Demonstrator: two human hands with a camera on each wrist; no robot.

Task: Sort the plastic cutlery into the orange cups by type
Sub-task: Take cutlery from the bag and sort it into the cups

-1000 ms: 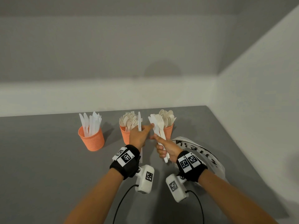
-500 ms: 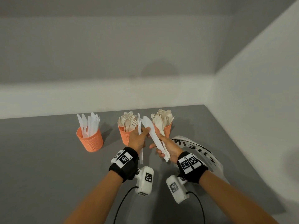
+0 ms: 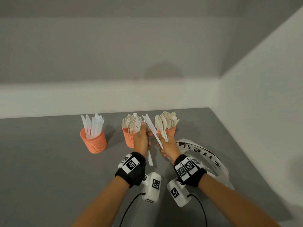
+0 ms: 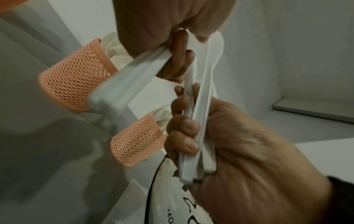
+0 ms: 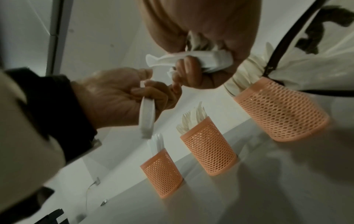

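- We see a grey table point(image 3: 49, 161) set in a corner of pale walls; it carries every item below.
- A white plastic bag point(image 3: 208, 161) with black lettering lies on the table at the right, partly under the right forearm.
- Three orange mesh cups stand upright in a row near the far edge, well apart from one another.
- The left cup point(image 3: 93, 141) holds white knives, blades up.
- The middle cup point(image 3: 128, 138) holds cream forks, tines up; the left hand partly covers it in the head view.
- The right cup point(image 3: 170, 131) holds cream spoons, bowls up.
- The left hand point(image 3: 141, 141) is raised in front of the middle cup. Its fingers are curled round a white knife point(image 3: 150, 158): one end shows above the hand, the handle projects below the wrist.
- The right hand point(image 3: 168, 147) is raised in front of the right cup, just beside the left hand. Its fingers are clenched round a bundle point(image 3: 157, 131) of white and cream cutlery, which fans upward and to the left.
- In the bundle we identify flat white knife handles and at least one cream spoon; we cannot tell the exact count.
- In the wrist views the fingertips of the two hands lie close together, and the left fingertips appear to touch a white piece of the bundle.
- Each wrist carries a black band with square markers and a white camera unit point(image 3: 151, 188) with a black cable.
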